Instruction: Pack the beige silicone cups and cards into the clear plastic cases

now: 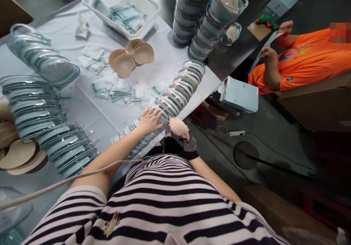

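My right hand (189, 142), in a dark dotted fingerless glove, is closed on a beige bra pad (178, 126) beside the table's near edge. My left hand (151, 121) is bare and lies with its fingers stretched over a long slanting row of nested clear plastic containers (177, 93). Brown and pale contents show through the upper part of that row. Beyond it on the white cloth are several loose beige pads (131, 57) and scattered small printed packets (119, 87).
A white basket (149, 20) holds more packets. Clear containers (35, 102) lie in rows at left, near more pads (19, 155). Tall container stacks (204, 27) stand at the back. At right are a co-worker in orange (304, 60), light-blue boxes (240, 94) and a cable (268, 152).
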Demonstrator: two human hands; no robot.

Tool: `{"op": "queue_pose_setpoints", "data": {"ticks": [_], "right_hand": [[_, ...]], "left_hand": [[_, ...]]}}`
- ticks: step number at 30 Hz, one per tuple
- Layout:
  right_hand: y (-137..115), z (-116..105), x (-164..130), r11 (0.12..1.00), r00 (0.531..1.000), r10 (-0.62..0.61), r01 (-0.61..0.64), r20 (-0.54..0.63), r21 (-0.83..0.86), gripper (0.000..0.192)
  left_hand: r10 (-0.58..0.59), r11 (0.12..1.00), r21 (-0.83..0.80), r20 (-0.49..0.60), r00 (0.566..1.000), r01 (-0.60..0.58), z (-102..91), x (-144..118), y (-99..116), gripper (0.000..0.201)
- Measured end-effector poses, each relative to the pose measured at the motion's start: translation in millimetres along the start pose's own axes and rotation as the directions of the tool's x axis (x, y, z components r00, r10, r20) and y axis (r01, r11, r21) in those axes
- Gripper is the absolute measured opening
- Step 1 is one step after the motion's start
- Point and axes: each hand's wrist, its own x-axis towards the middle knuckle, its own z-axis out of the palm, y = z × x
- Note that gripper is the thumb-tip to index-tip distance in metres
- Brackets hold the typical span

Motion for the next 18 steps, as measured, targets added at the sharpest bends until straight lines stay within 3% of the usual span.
{"op": "queue_pose_setpoints", "data": {"ticks": [7,18], "right_hand": [[4.5,-2.6,3.6,0.998,0.999,0.035,-0.036,0.015,0.052,0.064],[-5.8,-10.3,2.7,0.993,0.997,0.066,-0.063,-0.028,0.099,0.062]], "left_hand": [[0.061,0.998,0.014,0.069,0.996,-0.062,-2.8,10.6,-1.7,0.07],[-0.029,1.0,0.003,0.056,0.998,0.029,-4.2,8.9,5.4,0.069]]}}
